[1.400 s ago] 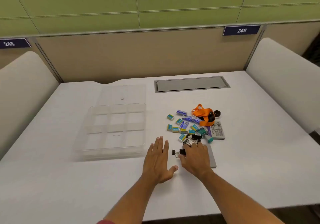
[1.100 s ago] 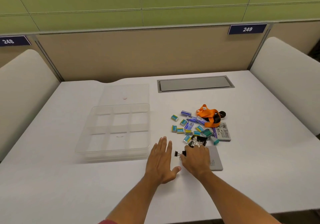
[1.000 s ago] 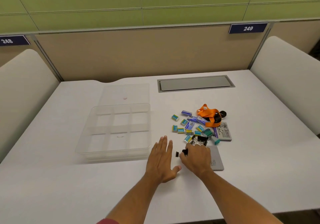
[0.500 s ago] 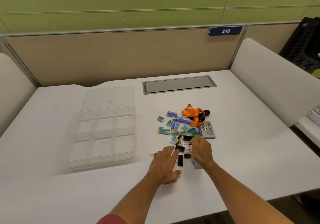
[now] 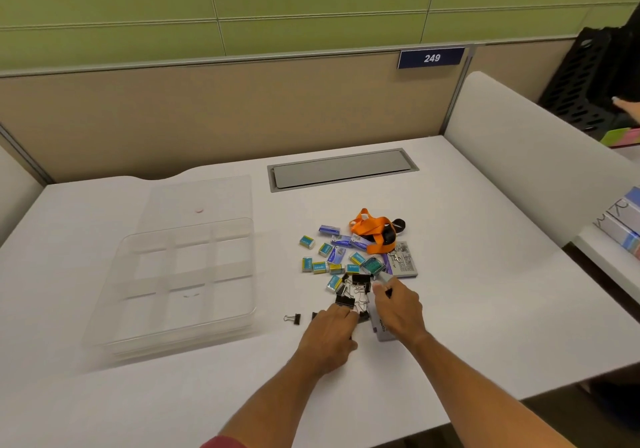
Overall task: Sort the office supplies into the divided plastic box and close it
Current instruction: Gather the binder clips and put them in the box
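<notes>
Your left hand [image 5: 329, 338] lies palm down on the white desk [image 5: 485, 309], fingers stretched forward and close together, their tips touching the black binder clips [image 5: 353, 292] heaped at its 12 o'clock. Whether those fingertips pinch a clip you cannot tell from this view. Your right hand [image 5: 398, 307] sits just beside it at 3 o'clock, fingers bent down over the clip heap and over a grey card [image 5: 382, 331] that shows under the wrist; whether it holds anything is hidden.

One lone binder clip [image 5: 292, 318] lies apart at 9 o'clock of your left hand, between it and the box. The divided clear plastic box [image 5: 180, 281] stands open well to 9 o'clock of the pile, its compartments showing nothing inside. Its clear lid [image 5: 201, 202] lies flat at the box's 12 o'clock, touching its far edge.

At 12 o'clock of the clip heap the small staple boxes [image 5: 325, 257] are scattered, blue, teal and yellow. Farther at 1 o'clock an orange lanyard [image 5: 372, 231] is bunched up, with a badge holder [image 5: 403, 264] just beside it at its 5 o'clock.

A grey cable hatch [image 5: 341, 170] is set in the desk at the far edge, and a partition sign reading 249 [image 5: 431, 58] hangs above it at 1 o'clock
</notes>
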A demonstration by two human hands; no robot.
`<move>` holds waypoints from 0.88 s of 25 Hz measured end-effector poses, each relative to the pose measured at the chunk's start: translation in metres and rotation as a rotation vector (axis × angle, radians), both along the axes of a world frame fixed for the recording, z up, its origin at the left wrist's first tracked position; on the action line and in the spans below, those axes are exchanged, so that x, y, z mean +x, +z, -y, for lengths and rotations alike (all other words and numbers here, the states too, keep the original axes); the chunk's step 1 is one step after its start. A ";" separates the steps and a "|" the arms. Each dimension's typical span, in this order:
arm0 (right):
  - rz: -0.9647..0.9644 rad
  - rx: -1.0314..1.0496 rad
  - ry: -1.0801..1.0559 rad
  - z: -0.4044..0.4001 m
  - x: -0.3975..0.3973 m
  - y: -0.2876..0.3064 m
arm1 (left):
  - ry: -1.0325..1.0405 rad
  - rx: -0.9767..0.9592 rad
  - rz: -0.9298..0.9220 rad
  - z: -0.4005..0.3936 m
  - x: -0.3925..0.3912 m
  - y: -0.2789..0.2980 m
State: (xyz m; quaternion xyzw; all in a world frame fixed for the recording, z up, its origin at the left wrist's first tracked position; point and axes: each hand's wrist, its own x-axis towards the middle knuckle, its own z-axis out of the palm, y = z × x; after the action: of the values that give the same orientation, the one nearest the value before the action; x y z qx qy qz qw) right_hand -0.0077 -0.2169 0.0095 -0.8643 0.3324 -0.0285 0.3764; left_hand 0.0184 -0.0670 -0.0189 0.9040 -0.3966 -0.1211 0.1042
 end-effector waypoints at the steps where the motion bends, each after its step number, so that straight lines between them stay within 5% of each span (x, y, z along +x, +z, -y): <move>1: -0.007 -0.016 0.012 -0.001 0.001 0.000 | 0.005 -0.001 0.007 -0.002 0.001 0.000; 8: -0.039 0.050 0.183 -0.017 0.013 0.001 | 0.151 -0.034 -0.001 -0.027 0.020 0.010; 22: -0.300 -0.369 0.271 -0.063 0.037 -0.017 | 0.229 -0.075 -0.054 -0.053 0.046 0.012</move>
State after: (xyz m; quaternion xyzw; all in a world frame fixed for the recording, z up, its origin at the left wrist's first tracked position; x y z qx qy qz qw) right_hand 0.0291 -0.1537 -0.0072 -0.9495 0.2548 0.0902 0.1596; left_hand 0.0639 -0.0144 -0.0067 0.9352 -0.2920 -0.1178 0.1617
